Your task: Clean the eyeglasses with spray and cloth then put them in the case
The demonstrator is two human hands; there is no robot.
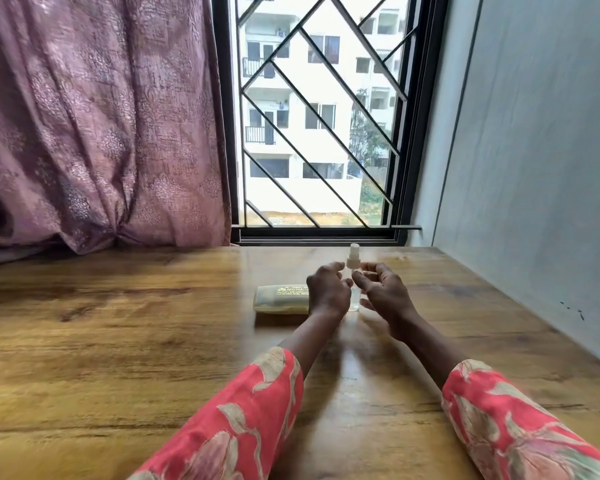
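Note:
A small clear spray bottle [353, 263] with a white nozzle stands upright on the wooden table [118, 341], near the window. Left of it lies a flat olive-beige eyeglass case [279, 299] with printed lettering, its lid closed. My left hand [328, 294] hovers just left of the bottle and partly covers the case's right end, fingers loosely curled around nothing. My right hand [383, 294] hovers just right of the bottle, fingers apart and bent, holding nothing. Neither hand touches the bottle. I see no eyeglasses and no cloth.
A mauve patterned curtain [94, 126] hangs down onto the table's back left. A black-framed window with a diagonal grille [319, 133] stands behind the bottle. A grey wall [534, 168] borders the table on the right.

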